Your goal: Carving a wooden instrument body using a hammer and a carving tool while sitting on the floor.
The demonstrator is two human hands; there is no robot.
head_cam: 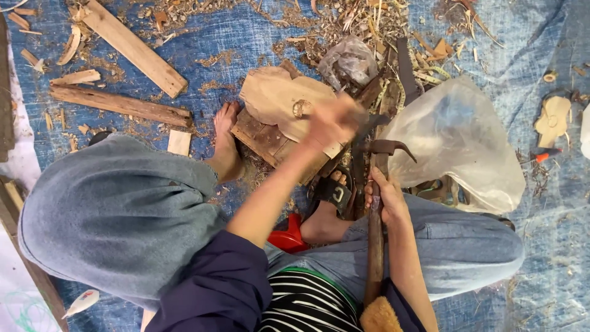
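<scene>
The right hand (386, 200) is closing its grip round the long wooden handle of the adze (376, 203). The left hand (332, 120), blurred, is gripping the pale carved wood piece (276, 98) on the dark block (264, 138). Steadying that piece firmly, fingers away from the blade, would seem wise.

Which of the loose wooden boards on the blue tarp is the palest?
The plank lying slantwise at the top left is palest: light, clean-cut wood. The board below it is darker, reddish-brown and rough-edged.
</scene>
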